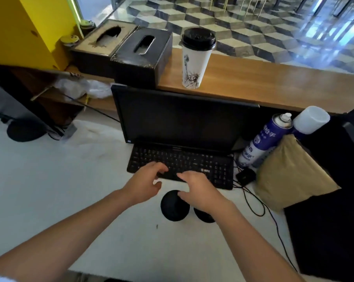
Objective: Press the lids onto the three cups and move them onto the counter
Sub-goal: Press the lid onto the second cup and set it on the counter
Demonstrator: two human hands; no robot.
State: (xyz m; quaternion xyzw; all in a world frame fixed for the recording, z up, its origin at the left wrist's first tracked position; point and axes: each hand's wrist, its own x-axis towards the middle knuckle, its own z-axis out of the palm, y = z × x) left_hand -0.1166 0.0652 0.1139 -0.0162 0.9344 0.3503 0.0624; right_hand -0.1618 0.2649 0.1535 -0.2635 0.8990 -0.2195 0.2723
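Both bare hands hang low over the white desk, close together but not touching. The left hand [144,185] has its fingers loosely spread and curled above the near edge of the black keyboard [180,165], gripping nothing. The right hand [198,190] is likewise spread with nothing clamped in it, its thumb over the top of a black-lidded cup [173,207] that stands just below and between the two hands; whether the thumb actually touches the lid cannot be told. A second black-lidded cup [203,215] sits partly hidden under the right wrist, just beside the first (only a dark crescent of its lid shows). The third cup [194,58], white with a printed statue figure and a black lid pressed on, stands upright well beyond both hands on the wooden counter [273,86], past the dark monitor [182,117] that rises behind the keyboard. Left of that cup on the counter are two tissue boxes [129,51] side by side. To the right of the right hand, a blue-and-white spray can [263,139] leans beside a tan padded envelope [290,174], with black cables trailing across the desk near them. Far to the left of the left hand a round black base [24,130] rests on the desk.
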